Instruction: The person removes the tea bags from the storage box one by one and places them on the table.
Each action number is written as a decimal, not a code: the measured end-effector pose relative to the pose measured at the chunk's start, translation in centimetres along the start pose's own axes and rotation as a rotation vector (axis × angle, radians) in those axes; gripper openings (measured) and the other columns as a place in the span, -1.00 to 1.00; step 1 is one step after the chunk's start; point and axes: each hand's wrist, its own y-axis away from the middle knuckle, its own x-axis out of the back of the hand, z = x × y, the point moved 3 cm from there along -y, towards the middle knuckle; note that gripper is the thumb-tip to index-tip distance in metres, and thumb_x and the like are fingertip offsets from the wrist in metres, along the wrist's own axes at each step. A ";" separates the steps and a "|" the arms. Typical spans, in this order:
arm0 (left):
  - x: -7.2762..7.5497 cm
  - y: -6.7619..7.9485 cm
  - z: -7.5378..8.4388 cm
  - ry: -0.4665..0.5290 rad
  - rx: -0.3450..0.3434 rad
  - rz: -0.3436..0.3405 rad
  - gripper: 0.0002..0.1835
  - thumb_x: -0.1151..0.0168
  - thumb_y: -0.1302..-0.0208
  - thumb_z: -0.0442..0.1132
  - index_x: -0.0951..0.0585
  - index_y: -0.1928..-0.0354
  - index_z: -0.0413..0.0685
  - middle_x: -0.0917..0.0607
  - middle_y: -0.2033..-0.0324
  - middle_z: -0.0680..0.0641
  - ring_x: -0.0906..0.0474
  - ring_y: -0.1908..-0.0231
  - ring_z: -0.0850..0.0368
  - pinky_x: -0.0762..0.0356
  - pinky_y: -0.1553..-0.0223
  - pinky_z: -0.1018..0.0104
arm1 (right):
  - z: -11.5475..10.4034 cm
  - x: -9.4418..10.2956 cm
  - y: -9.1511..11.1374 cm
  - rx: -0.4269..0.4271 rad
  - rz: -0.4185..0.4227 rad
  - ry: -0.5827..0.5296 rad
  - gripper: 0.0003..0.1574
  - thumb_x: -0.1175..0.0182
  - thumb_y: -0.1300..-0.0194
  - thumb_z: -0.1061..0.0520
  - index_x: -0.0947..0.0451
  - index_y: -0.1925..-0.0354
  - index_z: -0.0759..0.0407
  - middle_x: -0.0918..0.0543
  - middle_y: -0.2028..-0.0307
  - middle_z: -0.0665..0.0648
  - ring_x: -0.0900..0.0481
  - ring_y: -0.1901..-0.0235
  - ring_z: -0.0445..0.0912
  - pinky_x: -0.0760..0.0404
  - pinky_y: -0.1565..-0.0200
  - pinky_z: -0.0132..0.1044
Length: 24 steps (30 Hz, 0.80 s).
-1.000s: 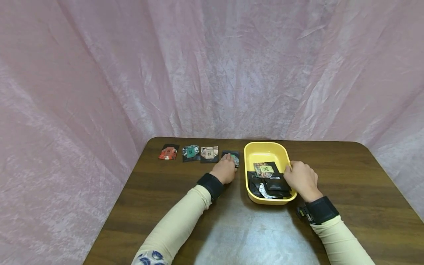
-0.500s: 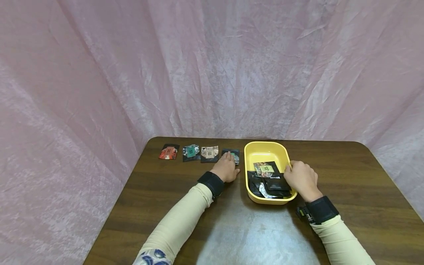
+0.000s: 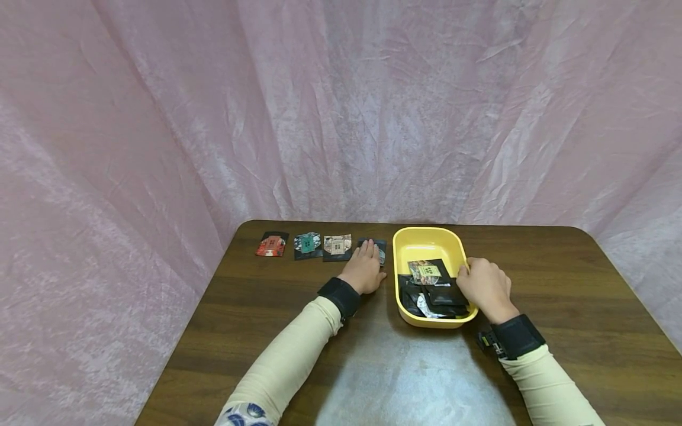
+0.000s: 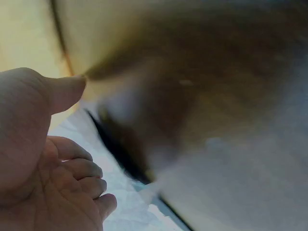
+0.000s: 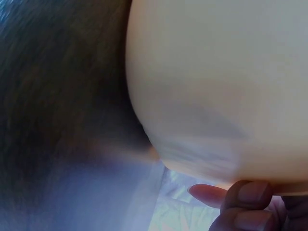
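Note:
My left hand (image 3: 363, 271) lies with fairly straight fingers over a small dark packet (image 3: 382, 251), covering much of it. The thumb is spread to the side in the left wrist view, and the palm (image 4: 43, 178) holds nothing visible there. To the left, three more square packets make a row: a tan-labelled one (image 3: 337, 245), a teal-labelled one (image 3: 307, 243) and a red one (image 3: 272, 243). With curled fingers my right hand (image 3: 485, 288) grips the right rim of a yellow plastic bin (image 3: 426, 241); its fingertips (image 5: 255, 193) show against the bin's edge in the right wrist view.
Several black packets (image 3: 444, 299) are heaped in the bin's near half, topped by one with a yellow label (image 3: 428, 271). The bin stands on a brown wooden table (image 3: 256, 307) with rounded far corners. Behind the table hangs a pink curtain (image 3: 341, 118).
The left fingers have slid slightly forward and flattened over the packet, with the thumb spreading out to the right. That packet has shifted slightly right. The right hand keeps its grip on the bin.

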 end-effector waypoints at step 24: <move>2.5 -1.3 6.1 0.058 -0.429 0.053 -0.36 -0.11 -0.46 -0.47 -0.50 -0.53 0.09 -0.47 -0.56 -0.01 -0.41 -0.56 0.08 -0.51 -0.46 0.26 | 0.2 -0.3 -0.1 -0.015 -0.016 -0.002 -0.61 -0.01 -0.53 0.01 -0.72 0.24 0.13 -0.78 0.32 0.33 -0.70 0.39 0.26 -0.35 0.53 -0.09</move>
